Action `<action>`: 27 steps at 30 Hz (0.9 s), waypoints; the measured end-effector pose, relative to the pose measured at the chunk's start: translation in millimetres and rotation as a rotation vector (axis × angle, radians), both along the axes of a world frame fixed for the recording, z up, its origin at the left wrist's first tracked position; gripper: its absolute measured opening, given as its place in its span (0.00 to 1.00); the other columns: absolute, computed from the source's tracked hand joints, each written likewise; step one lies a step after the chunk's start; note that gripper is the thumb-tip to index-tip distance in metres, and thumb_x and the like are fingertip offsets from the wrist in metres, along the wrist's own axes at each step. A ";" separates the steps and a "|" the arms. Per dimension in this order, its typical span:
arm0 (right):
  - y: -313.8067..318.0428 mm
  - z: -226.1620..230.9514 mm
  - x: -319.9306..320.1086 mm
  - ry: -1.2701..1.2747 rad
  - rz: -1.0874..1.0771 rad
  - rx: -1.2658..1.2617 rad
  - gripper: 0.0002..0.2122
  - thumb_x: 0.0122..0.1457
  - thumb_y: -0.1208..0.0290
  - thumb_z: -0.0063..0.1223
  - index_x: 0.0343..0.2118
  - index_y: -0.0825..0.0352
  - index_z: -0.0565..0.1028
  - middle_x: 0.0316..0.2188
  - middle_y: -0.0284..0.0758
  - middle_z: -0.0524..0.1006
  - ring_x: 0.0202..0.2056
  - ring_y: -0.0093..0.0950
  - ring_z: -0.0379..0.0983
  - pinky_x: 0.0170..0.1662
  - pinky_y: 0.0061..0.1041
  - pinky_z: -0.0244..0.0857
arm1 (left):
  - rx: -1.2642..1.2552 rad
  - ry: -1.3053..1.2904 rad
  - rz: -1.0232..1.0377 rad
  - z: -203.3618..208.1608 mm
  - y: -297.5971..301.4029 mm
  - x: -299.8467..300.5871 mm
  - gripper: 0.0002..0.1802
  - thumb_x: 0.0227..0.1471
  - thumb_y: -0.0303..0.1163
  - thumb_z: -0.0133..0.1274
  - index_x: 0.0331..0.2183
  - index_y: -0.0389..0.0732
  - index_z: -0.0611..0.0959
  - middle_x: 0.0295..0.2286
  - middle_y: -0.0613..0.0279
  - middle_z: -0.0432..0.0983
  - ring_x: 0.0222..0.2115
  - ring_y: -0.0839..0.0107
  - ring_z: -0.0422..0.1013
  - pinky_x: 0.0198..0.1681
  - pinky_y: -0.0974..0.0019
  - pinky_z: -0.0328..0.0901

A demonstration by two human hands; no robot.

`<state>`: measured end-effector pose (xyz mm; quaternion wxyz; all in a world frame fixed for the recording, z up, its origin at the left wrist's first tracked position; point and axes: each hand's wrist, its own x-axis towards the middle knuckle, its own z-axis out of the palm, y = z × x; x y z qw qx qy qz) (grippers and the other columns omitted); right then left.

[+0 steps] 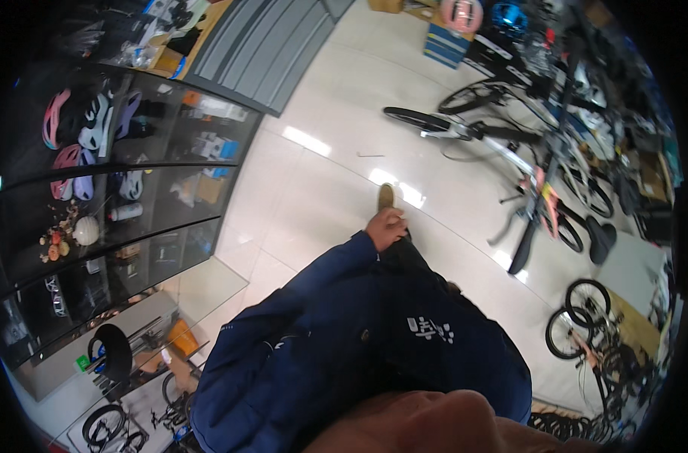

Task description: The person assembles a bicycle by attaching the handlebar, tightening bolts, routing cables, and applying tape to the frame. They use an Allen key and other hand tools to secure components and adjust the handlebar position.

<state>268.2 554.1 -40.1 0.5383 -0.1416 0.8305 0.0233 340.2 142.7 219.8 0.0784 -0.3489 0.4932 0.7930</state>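
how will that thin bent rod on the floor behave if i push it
The thin bent rod is likely light, being so slender. It may slide easily, as the floor tiles look glossy, but its bent end should hinder rolling.

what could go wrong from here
The thin bent rod, perhaps a hex key, lies on the glossy tiled floor ahead of the tan shoe; it could be stepped on or kicked away.

The white-framed bicycle's front wheel juts into the open floor, so a passing foot might catch it and perhaps jolt the bike.
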 end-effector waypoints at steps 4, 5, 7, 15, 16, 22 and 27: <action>-190.5 -52.3 -40.4 0.058 0.178 -0.158 0.23 0.53 0.44 0.59 0.40 0.60 0.85 0.41 0.44 0.84 0.46 0.42 0.81 0.52 0.42 0.73 | 0.156 -0.281 0.133 -41.7 -98.0 88.1 0.27 0.61 0.41 0.60 0.57 0.43 0.73 0.45 0.58 0.79 0.43 0.68 0.77 0.44 0.63 0.72; -243.5 -57.5 -52.8 0.018 0.120 -0.212 0.23 0.53 0.43 0.57 0.36 0.62 0.85 0.37 0.43 0.85 0.43 0.42 0.82 0.49 0.42 0.74 | 0.241 -0.335 0.201 -51.2 -115.7 103.2 0.26 0.61 0.42 0.60 0.57 0.44 0.74 0.46 0.59 0.79 0.43 0.67 0.77 0.45 0.62 0.71; -331.4 -53.4 -51.4 0.025 -0.068 -0.478 0.21 0.57 0.46 0.53 0.36 0.59 0.85 0.35 0.41 0.85 0.41 0.42 0.82 0.48 0.40 0.74 | 0.424 -0.439 0.342 -68.1 -132.6 131.7 0.25 0.61 0.44 0.60 0.55 0.46 0.75 0.46 0.61 0.77 0.44 0.66 0.76 0.46 0.60 0.71; -507.9 -122.3 -40.7 0.000 0.037 -0.742 0.11 0.52 0.60 0.65 0.37 0.57 0.83 0.29 0.32 0.84 0.32 0.31 0.82 0.40 0.33 0.75 | -0.063 -0.633 0.020 -170.1 -166.6 155.4 0.22 0.61 0.50 0.58 0.43 0.40 0.82 0.32 0.59 0.82 0.34 0.61 0.78 0.38 0.55 0.72; -510.4 -147.5 -41.0 0.035 0.151 -0.674 0.12 0.52 0.60 0.65 0.37 0.57 0.83 0.29 0.31 0.84 0.32 0.32 0.81 0.40 0.33 0.75 | -0.271 -0.713 -0.255 -173.9 -178.5 158.1 0.20 0.62 0.49 0.57 0.38 0.40 0.83 0.28 0.59 0.81 0.32 0.63 0.78 0.36 0.57 0.72; -549.4 -319.3 -97.2 0.069 0.263 -0.255 0.20 0.53 0.63 0.66 0.49 0.58 0.79 0.47 0.41 0.81 0.51 0.40 0.77 0.54 0.38 0.74 | -0.443 -0.909 -0.092 -182.6 -274.3 149.0 0.21 0.65 0.41 0.53 0.23 0.38 0.78 0.14 0.62 0.73 0.16 0.76 0.72 0.19 0.67 0.65; -597.5 -418.5 -102.1 0.495 0.327 -0.425 0.16 0.59 0.73 0.58 0.50 0.57 0.74 0.47 0.35 0.78 0.47 0.39 0.78 0.44 0.38 0.78 | -0.400 -0.995 -0.058 -195.4 -331.5 138.2 0.21 0.64 0.43 0.54 0.24 0.38 0.79 0.13 0.59 0.75 0.12 0.70 0.73 0.17 0.64 0.67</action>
